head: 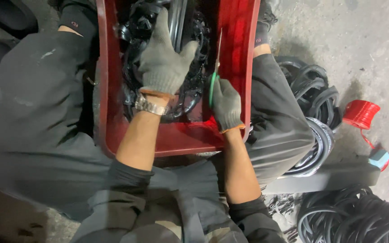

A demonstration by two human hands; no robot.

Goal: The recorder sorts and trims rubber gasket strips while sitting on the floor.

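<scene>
A red plastic bin [183,137] sits between my knees, filled with black rubber rings [190,85]. My left hand [164,60], in a grey knit glove with a metal watch at the wrist, reaches into the bin and rests on the black rings with fingers spread. My right hand [226,103], also gloved, grips green-handled scissors [214,76] whose blades point up along the bin's right inner wall.
Stacked black rubber rings [314,103] lie on the concrete floor at my right. A red spool of cord [361,114] stands beyond them. More black rings [352,218] pile at the lower right, beside a dark flat bar [329,177].
</scene>
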